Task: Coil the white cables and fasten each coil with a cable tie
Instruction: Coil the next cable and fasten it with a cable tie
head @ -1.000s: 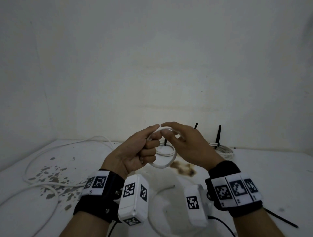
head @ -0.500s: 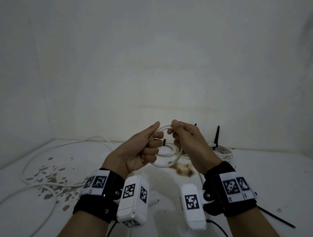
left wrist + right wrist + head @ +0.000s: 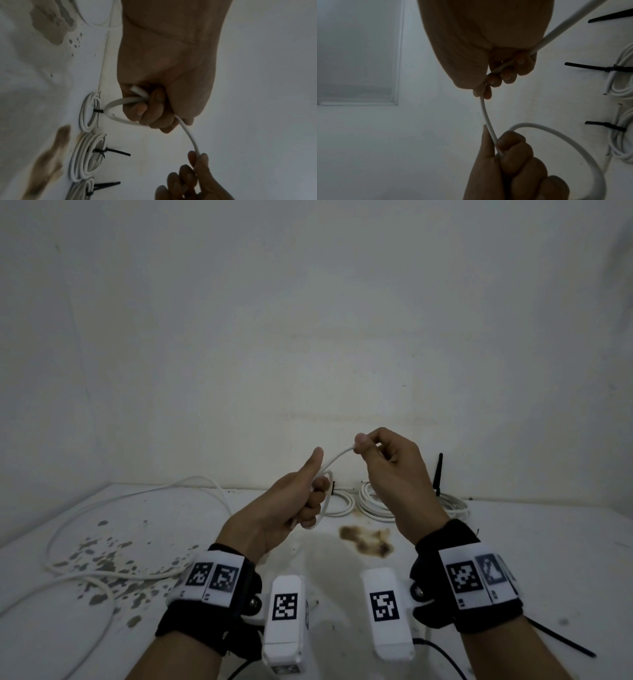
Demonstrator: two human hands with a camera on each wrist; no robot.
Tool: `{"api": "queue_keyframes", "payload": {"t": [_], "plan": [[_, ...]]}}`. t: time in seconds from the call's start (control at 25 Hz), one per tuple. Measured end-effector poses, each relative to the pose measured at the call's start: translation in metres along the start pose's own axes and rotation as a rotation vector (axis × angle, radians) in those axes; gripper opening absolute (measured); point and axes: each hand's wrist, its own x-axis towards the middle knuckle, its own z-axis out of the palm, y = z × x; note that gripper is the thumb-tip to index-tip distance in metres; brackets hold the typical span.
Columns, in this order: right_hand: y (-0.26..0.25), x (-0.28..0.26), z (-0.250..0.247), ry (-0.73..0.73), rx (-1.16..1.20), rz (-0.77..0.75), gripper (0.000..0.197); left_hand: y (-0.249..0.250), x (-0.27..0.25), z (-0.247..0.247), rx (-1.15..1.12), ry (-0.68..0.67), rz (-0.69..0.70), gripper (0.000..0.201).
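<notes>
My left hand [image 3: 301, 501] grips a small loop of white cable [image 3: 325, 501], with the cable's cut end [image 3: 134, 88] poking out of the fist. From under the left thumb a strand of the same cable [image 3: 337, 457] rises to my right hand [image 3: 376, 453], which pinches it between thumb and forefinger, higher and to the right. In the right wrist view the cable [image 3: 485, 115] runs through the right fingers and on past the palm. Both hands are held above the white table [image 3: 548, 542].
Tied coils [image 3: 373, 501] with black cable ties [image 3: 439, 474] lie along the back wall; the left wrist view shows three coils [image 3: 89, 157]. Loose white cable [image 3: 85, 573] sprawls over the stained left side. A loose black tie [image 3: 561, 642] lies at the right. A brown stain [image 3: 366, 542] marks the middle.
My right hand has lifted up and to the right, drawing a strand of cable out from the loop. The left hand keeps its grip on the loop, thumb now raised.
</notes>
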Motion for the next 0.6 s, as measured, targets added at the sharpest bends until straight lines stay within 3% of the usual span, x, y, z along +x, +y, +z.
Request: {"api": "queue_keyframes", "payload": {"t": [0.28,0.4,0.52,0.6], "plan": [[0.001,0.002,0.0,-0.038,-0.029,-0.058,0.026,0.003,-0.002,-0.004,-0.121,0.048,-0.011,0.053],[-0.001,0.005,-0.013,-0.207,-0.094,-0.041,0.023,0.006,-0.004,-0.014,-0.297,0.035,-0.008,0.055],[0.008,0.003,-0.033,-0.457,-0.074,0.074,0.022,0.013,-0.004,-0.032,-0.537,0.013,0.033,0.055],[0.017,0.003,-0.041,-0.513,-0.189,0.105,0.015,0.018,-0.003,-0.045,-0.666,0.041,0.077,0.054]]}}
